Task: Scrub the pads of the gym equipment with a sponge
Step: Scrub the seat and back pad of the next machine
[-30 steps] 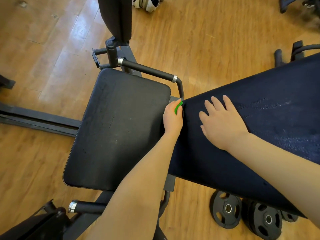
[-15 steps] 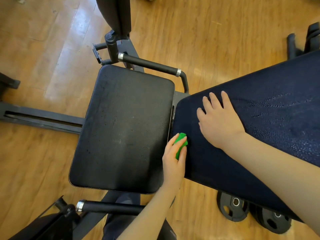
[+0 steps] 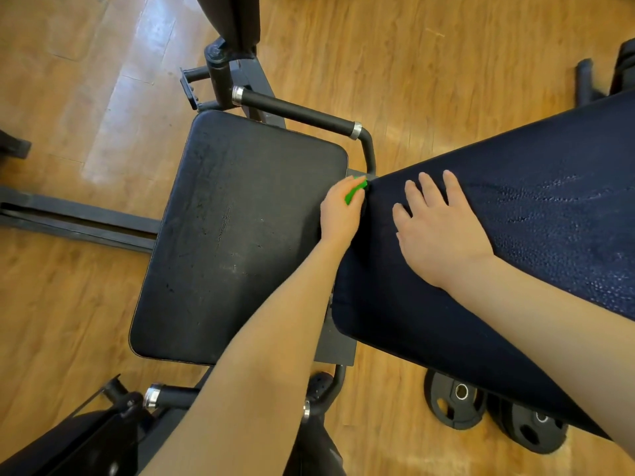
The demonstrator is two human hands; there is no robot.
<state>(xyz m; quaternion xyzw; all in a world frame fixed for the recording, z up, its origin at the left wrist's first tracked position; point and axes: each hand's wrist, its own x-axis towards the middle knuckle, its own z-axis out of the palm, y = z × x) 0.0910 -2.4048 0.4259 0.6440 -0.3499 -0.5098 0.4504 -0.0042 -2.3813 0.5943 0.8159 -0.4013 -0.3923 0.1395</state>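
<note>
While a green sponge (image 3: 355,193) is gripped in the curled fingers of the left hand (image 3: 340,214), it is pressed against the near end edge of the dark blue back pad (image 3: 515,235), at the corner nearest the handle, in the narrow gap beside the black seat pad (image 3: 240,235). Only part of the sponge is seen between fingers and thumb, so its shape cannot be judged with certainty. The right hand (image 3: 438,231) is laid flat on the back pad's top, fingers straight and slightly spread, nothing held. Fine droplets or foam appear to be scattered over the blue surface farther along, though the texture is hard to read. The seat pad is shown worn, with pale scuffs. A black grip handle (image 3: 295,113) with chrome collars is seen running beyond the seat's far edge, and a second handle (image 3: 171,396) is partly hidden under the left forearm. Two black weight plates (image 3: 453,403) are seen lying on the wooden floor (image 3: 68,97) below the back pad.
</note>
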